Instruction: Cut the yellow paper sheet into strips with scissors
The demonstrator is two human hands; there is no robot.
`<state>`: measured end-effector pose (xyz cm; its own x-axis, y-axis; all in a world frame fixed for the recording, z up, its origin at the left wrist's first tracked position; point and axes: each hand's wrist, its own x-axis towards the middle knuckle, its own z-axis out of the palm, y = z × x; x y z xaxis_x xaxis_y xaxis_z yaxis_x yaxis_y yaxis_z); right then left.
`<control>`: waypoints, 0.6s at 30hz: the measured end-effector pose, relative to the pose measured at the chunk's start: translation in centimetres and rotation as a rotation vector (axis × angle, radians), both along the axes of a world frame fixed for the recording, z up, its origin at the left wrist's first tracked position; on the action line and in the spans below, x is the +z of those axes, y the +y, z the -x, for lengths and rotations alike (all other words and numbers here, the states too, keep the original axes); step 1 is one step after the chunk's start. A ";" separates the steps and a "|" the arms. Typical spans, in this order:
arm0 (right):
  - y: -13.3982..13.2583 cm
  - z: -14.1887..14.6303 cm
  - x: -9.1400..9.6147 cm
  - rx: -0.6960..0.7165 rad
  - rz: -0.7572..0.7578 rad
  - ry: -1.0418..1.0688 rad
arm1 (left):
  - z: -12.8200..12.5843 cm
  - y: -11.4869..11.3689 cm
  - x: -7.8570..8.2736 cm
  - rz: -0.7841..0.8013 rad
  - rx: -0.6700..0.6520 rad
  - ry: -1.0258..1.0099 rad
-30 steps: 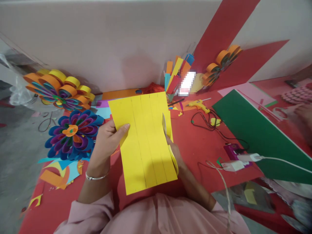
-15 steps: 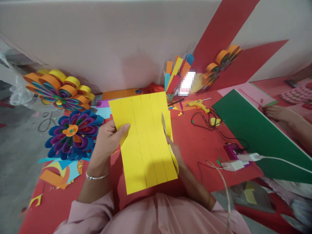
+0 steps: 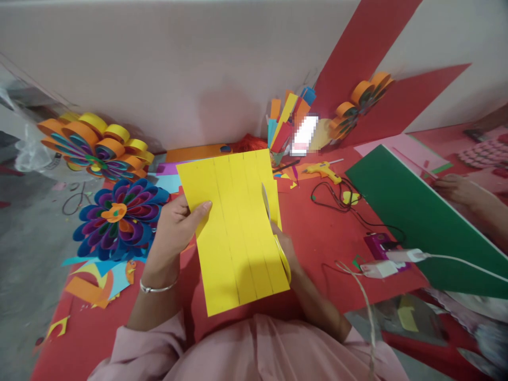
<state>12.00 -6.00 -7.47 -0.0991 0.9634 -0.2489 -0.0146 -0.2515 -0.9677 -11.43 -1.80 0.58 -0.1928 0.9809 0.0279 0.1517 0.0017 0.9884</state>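
My left hand (image 3: 180, 225) pinches the left edge of a yellow paper sheet (image 3: 234, 243), thumb on top and fingers behind. Several pencil lines run lengthwise down the sheet. At its right edge, my right hand (image 3: 284, 246) grips scissors (image 3: 283, 259) with yellow handles. One blade lies over the face of the paper, and a narrow yellow strip hangs behind the cut. Most of my right fingers are hidden by the sheet and the handle.
A blue and purple paper flower (image 3: 119, 219) and an orange one (image 3: 95, 148) are at left, near paper scraps (image 3: 93, 283). A glue gun (image 3: 323, 172), its cord, a purple power socket (image 3: 381, 246) and a green board (image 3: 428, 227) are at right. Another person's hand (image 3: 460, 190) is beyond the board.
My hands, the sheet and the scissors are almost still; the blade shifts very slightly. The other person's hand at right has moved a little to the right.
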 end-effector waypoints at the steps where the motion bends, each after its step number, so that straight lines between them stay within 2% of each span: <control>1: 0.1 0.0 -0.1 0.002 0.009 0.017 | 0.0 0.0 0.0 -0.002 0.001 0.002; 6: 0.1 -0.1 0.3 -0.002 0.017 0.054 | 0.0 0.1 0.0 -0.006 0.007 0.013; 9: -0.2 0.0 1.6 0.011 0.028 0.069 | 0.1 0.1 -0.1 -0.006 0.004 0.008; 14: -0.8 0.0 3.7 0.015 -0.036 0.119 | 0.1 0.1 -0.1 0.002 -0.006 -0.008; 18: -0.5 0.1 3.1 0.018 -0.024 0.125 | 0.1 0.1 -0.1 0.008 -0.014 -0.005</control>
